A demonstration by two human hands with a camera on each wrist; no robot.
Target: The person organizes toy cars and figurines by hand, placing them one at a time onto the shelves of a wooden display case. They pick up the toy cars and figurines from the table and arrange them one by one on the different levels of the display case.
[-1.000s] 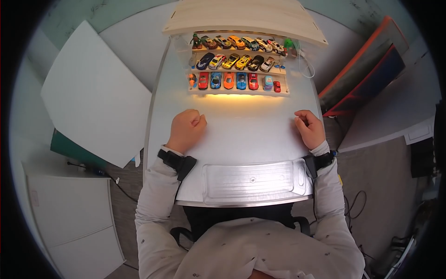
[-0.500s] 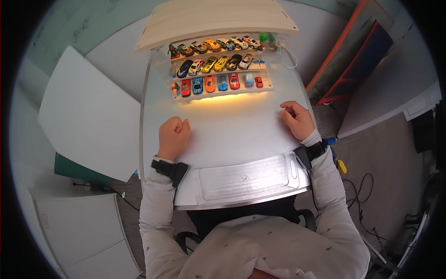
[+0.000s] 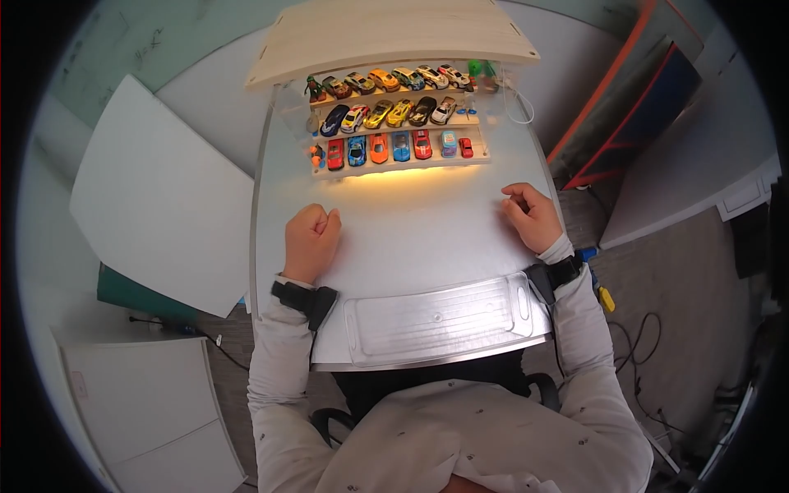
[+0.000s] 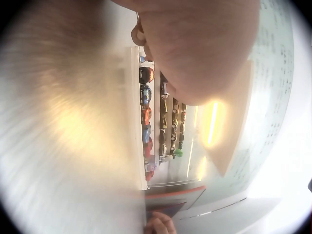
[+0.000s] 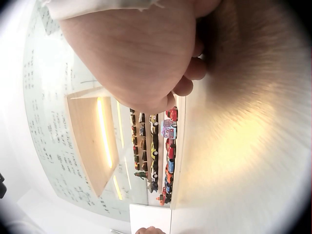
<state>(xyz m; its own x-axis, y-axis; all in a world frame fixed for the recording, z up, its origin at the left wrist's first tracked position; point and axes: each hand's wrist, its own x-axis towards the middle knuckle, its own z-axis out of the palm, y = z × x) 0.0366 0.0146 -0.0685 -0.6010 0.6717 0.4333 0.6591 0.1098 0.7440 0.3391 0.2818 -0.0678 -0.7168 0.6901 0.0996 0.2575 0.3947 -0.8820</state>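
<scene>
In the head view my left hand (image 3: 311, 240) rests on the left part of the table (image 3: 411, 234), its fingers curled into a fist with nothing held. Across from it, my right hand (image 3: 532, 216) lies near the table's right edge, fingers loosely curled and holding nothing. Beyond both stands a tiered wooden display shelf (image 3: 403, 168) with several toy cars in three rows. At the front row's right end are a light blue and pink toy vehicle (image 3: 448, 144) and a small red car (image 3: 466, 147). An orange toy car (image 5: 169, 174) shows in the right wrist view's row.
A clear plastic tray (image 3: 440, 319) lies along the table's near edge between the forearms. The shelf has a wooden roof (image 3: 394, 41) and a warm light at its base. White panels (image 3: 168, 197) stand left; an orange-edged panel (image 3: 637, 115) leans at the right.
The head view shifted, so shelf, table and hands sit further left than a second ago. The right hand's fingers have loosened slightly; the left hand keeps its fist.
</scene>
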